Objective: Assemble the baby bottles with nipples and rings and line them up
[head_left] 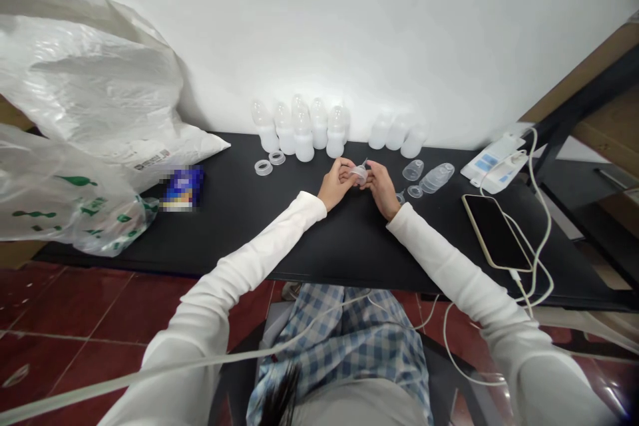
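Observation:
My left hand [340, 181] is closed on a translucent bottle collar [357, 174] above the black table. The fingers of my right hand [381, 188] close on its other side, where a small pointed clear piece sticks up; its exact kind is hard to make out. Behind my hands stand several white bottles with clear domed caps [302, 136]. To their right are several white bottles without caps [397, 133]. Beside my right hand lie a loose clear cap [413, 170], some nested clear caps [437, 178] and a small clear ring [415, 192].
Two translucent collars [263, 167] lie left of the capped bottles. A blue packet [183, 188] and large plastic bags [100, 86] occupy the left. At right are a phone [496, 231] with a white cable [542, 213] and a white-blue package [495, 163]. A white wall backs the table.

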`<state>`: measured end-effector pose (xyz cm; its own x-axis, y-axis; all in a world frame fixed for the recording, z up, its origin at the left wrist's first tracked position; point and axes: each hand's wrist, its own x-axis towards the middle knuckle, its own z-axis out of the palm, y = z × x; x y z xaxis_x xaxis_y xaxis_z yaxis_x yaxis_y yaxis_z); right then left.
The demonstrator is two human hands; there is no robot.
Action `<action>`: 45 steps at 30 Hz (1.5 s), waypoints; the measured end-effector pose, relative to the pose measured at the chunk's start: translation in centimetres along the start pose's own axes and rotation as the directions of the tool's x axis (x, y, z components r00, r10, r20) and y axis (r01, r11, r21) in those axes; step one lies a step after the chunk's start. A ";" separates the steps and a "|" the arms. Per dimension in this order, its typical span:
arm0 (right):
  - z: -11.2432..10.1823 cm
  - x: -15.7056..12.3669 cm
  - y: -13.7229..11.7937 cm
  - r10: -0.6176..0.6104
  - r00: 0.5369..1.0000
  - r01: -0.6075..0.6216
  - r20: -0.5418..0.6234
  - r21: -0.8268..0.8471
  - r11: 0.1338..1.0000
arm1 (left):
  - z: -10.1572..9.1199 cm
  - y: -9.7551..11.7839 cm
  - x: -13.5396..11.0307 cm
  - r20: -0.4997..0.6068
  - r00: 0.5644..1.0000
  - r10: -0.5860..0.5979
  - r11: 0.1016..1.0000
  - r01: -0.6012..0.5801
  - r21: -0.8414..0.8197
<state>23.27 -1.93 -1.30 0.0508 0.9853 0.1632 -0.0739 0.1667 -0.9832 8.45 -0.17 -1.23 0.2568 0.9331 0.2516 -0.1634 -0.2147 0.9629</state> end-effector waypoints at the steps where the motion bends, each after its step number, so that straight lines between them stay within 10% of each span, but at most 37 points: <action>1: -0.1 0.0 -0.4 0.028 0.999 -0.028 0.024 0.011 1.000 | 0.1 0.2 0.0 0.015 1.000 0.020 1.000 -0.020 0.005; 7: -0.5 0.0 -2.2 -0.150 0.986 0.146 -0.072 -0.062 0.987 | 1.3 -0.1 1.7 -0.006 0.995 0.095 0.995 -0.095 -0.006; 13: -1.8 0.6 -2.4 -0.414 0.836 0.342 -0.360 -0.250 0.906 | 4.5 -1.9 7.7 -0.146 0.977 0.156 0.972 -0.126 0.199; 20: -2.2 1.0 -3.1 -0.493 0.717 0.398 -0.494 -0.291 0.870 | 8.2 -1.8 12.5 -0.276 0.957 0.093 0.795 0.095 0.599; 26: -2.3 1.4 -2.9 -0.502 0.718 0.381 -0.482 -0.331 0.863 | 8.0 -2.1 12.9 -0.228 0.970 0.081 0.688 0.111 0.717; 32: -2.9 1.5 -2.5 -0.527 0.727 0.381 -0.441 -0.379 0.843 | 5.4 -3.1 9.6 -0.120 0.969 0.216 0.790 -0.101 0.605; 37: -2.9 0.9 -3.3 -0.567 0.771 0.367 -0.292 -0.524 0.768 | -1.0 -2.0 2.8 0.101 0.900 0.424 0.727 -0.404 0.555; 45: -2.1 -0.1 -3.3 -0.486 0.848 0.522 0.212 -0.493 0.696 | -6.8 1.1 -0.6 0.011 0.953 0.304 0.909 -0.294 0.297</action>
<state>25.61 -2.67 1.78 -0.1319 0.7625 0.6334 0.4666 0.6115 -0.6390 1.67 0.95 -1.00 0.2052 0.8204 0.5337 0.0594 -0.5547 0.8299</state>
